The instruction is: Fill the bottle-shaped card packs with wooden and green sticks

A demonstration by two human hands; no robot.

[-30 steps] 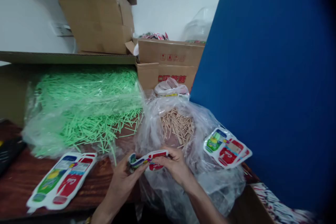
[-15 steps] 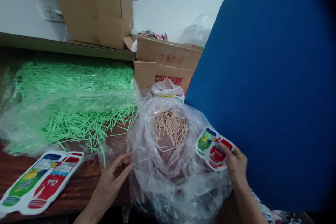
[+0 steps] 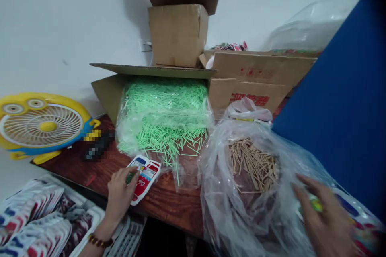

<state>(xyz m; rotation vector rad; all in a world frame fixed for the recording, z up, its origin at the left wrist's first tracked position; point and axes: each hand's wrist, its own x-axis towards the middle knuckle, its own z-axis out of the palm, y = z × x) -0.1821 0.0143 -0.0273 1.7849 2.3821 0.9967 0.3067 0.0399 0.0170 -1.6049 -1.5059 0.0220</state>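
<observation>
My left hand [image 3: 122,190], with a beaded bracelet at the wrist, is closed on the left edge of a bottle-shaped printed packet [image 3: 144,186] on the dark wooden table. Its thumb and fingertips bend over the green side of the print. My right hand [image 3: 325,213] is blurred at the lower right, fingers stretched out and a little apart. Beneath and beyond it are similar printed packets [image 3: 346,202], partly hidden. Between the hands a clear plastic bag [image 3: 223,204] gapes around thin brown sticks [image 3: 256,164].
Green sticks [image 3: 171,100] spill from a bagged carton. A yellow fan [image 3: 48,126] stands at the left, beside a pixelated dark object [image 3: 99,146]. Stacked printed packets [image 3: 36,221] fill the lower left. Cardboard boxes [image 3: 177,34] line the wall; a blue panel [image 3: 337,100] blocks the right.
The view has swung left, bringing in the fan and stacked packets. My left hand has gone from the bag's edge to the printed packet. My right hand is now blurred, its fingers spread.
</observation>
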